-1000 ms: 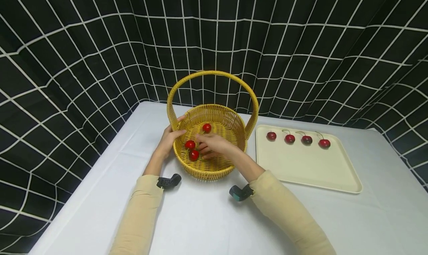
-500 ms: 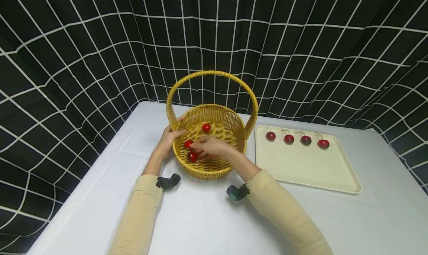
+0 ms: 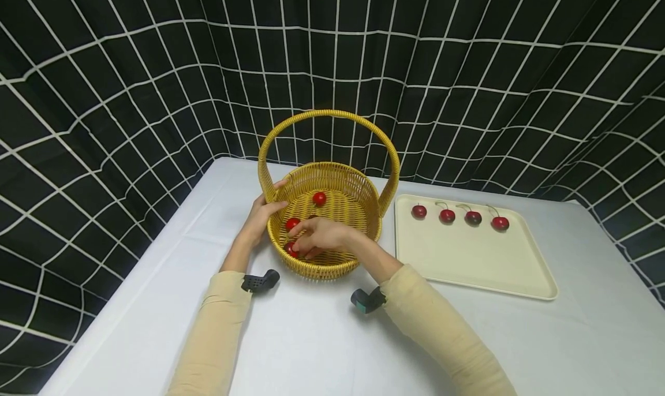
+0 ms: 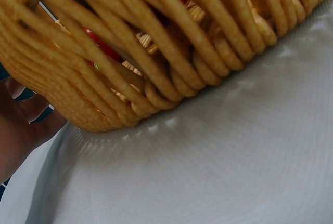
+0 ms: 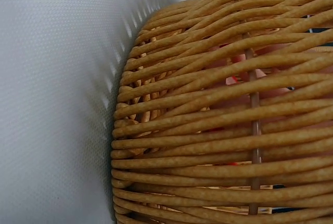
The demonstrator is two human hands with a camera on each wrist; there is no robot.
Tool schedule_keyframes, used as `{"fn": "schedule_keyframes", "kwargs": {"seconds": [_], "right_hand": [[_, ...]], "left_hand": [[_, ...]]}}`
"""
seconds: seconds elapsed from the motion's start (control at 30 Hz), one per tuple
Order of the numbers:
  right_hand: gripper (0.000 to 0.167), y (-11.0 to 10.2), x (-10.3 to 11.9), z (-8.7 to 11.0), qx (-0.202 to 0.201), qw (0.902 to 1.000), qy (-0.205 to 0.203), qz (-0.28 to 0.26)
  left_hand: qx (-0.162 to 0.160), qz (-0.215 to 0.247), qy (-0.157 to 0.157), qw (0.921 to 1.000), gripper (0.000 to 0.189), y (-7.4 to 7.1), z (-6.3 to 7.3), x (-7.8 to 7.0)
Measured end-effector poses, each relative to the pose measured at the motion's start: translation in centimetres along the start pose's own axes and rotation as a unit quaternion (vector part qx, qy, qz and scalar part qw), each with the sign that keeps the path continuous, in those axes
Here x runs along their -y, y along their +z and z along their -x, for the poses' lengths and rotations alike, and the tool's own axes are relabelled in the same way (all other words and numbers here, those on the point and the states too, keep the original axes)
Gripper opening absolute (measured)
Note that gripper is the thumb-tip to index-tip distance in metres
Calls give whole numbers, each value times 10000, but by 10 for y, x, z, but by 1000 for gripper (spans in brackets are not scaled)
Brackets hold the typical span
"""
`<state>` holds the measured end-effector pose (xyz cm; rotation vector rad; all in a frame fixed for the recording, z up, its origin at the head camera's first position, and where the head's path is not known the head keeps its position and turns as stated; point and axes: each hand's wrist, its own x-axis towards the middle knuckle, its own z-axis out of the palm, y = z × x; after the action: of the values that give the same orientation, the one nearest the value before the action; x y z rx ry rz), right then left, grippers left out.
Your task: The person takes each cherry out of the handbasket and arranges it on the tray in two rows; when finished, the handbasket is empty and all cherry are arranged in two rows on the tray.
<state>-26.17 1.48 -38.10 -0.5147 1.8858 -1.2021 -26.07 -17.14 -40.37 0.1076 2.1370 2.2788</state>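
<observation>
A yellow woven basket (image 3: 322, 272) with a tall arched handle stands on the table. My left hand (image 3: 258, 216) grips its left rim beside the handle's base, thumb over the inside and fingers outside. Reaching into the basket, my right hand (image 3: 324, 236) has its fingertips at a red cherry (image 3: 291, 250) near the front left wall, thumb and forefinger apart. A second cherry (image 3: 292, 224) lies just behind those fingertips, and another (image 3: 319, 198) sits farther back. Something dark red shows partly above the right hand's knuckles. Both wrist views mostly show the basket's wicker wall (image 4: 156, 42).
Right of the basket lies a cream tray (image 3: 478, 257). Along its back edge is a row of several cherries (image 3: 447, 216), with stems showing on most. White cloth (image 3: 306, 350) covers the table, and a black curtain with white grid lines (image 3: 332, 55) surrounds it.
My right hand has moved slightly left and toward the front of the basket. The front cherry has shifted left and nearer the front wall. My left hand keeps its grip on the rim.
</observation>
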Motion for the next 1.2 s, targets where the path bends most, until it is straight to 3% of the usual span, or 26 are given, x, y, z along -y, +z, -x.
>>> {"fn": "schedule_keyframes", "kwargs": {"seconds": [0.2,0.33,0.6,0.7,0.93,1.03,1.2], "right_hand": [[33,1,0,-1,82,9985,-50,539],[27,1,-1,-2,59,9981,-30,618],[28,1,-2,-1,-20,9966,2,825],[28,0,-2,1,-74,9960,-64,892],[27,0,-1,3,-418,9984,-336,195],[28,-1,0,4,-495,9974,-487,-202],[31,-5,1,8,-839,9943,-543,-372]], "left_hand": [[-8,17,-11,10000,55,-5,-7,12],[-31,11,49,10000,55,-7,-12,20],[-1,-67,12,10000,56,0,0,0],[0,2,-9,10000,56,-2,-4,7],[-104,-38,14,9999,55,-9,-14,25],[-89,-60,90,9999,55,-9,-15,27],[-62,-7,179,9998,55,-7,-14,27]]}}
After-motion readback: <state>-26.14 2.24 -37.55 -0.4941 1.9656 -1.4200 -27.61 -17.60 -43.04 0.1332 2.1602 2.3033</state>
